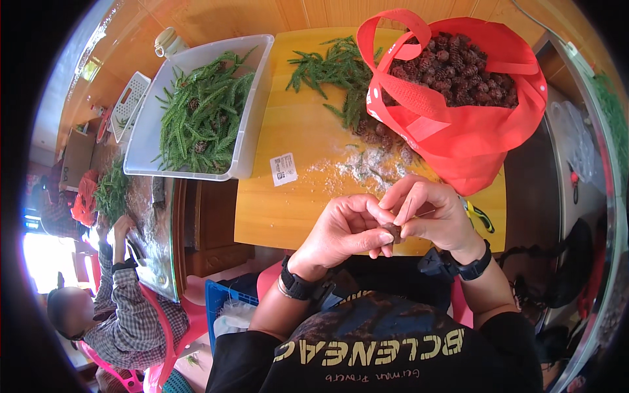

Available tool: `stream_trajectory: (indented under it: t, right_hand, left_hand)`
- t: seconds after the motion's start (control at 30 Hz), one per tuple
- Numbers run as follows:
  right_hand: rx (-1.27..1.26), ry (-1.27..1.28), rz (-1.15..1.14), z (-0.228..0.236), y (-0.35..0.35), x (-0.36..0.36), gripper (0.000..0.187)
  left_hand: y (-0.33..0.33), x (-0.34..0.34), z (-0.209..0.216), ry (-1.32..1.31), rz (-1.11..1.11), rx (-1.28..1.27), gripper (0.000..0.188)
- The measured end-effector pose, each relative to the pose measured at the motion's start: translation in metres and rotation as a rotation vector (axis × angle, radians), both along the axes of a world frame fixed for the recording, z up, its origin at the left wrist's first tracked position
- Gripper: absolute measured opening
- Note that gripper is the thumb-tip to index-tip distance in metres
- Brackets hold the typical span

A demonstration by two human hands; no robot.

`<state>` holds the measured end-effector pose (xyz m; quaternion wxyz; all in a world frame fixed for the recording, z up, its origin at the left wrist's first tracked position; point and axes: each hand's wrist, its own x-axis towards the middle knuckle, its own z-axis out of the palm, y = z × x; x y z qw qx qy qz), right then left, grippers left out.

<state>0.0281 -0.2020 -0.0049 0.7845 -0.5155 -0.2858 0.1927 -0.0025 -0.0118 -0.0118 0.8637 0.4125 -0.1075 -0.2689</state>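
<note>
Over the front edge of the yellow table, my left hand [346, 227] pinches a small brown pine cone [395, 232] between thumb and fingers. My right hand [432, 208] is closed at the same cone, fingertips touching its upper side. A thin wire-like strand [426, 213] sticks out by the right fingers; how it meets the cone is too small to tell. Beyond the hands stands a red fabric bag [458, 147] full of pine cones [452, 69]. Several loose cones [383, 135] lie at its foot, next to white flakes [370, 167].
Yellow-and-black pliers [481, 216] lie right of my right hand. Green artificial sprigs [341, 69] are at the back of the table [268, 216]. A clear plastic bin [244, 154] holds more sprigs and cones. A white label [283, 169] lies nearby. On the left, a co-worker [134, 314] sits at another table.
</note>
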Motion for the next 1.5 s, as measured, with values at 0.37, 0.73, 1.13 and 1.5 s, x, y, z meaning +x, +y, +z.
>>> stream_trajectory:
  t: [0.37, 0.73, 1.13, 1.5]
  right_hand:
    - [-0.283, -0.43, -0.299, 0.009, -0.001, -0.007, 0.018]
    - [-0.641, -0.254, -0.435, 0.026, -0.002, -0.02, 0.014]
    - [-1.7, -0.408, -0.316, 0.008, -0.117, -0.026, 0.049]
    - [-1.591, -0.35, -0.362, -0.028, -0.137, -0.036, 0.063]
  left_hand:
    - [-0.005, -0.007, 0.007, -0.109, 0.201, 0.11, 0.019]
    - [-0.011, 0.0, 0.007, -0.9, 0.499, 0.735, 0.024]
    - [-0.01, 0.007, -0.013, -0.217, 0.303, 0.074, 0.018]
    - [-0.011, 0.008, -0.013, -0.076, 0.253, -0.091, 0.018]
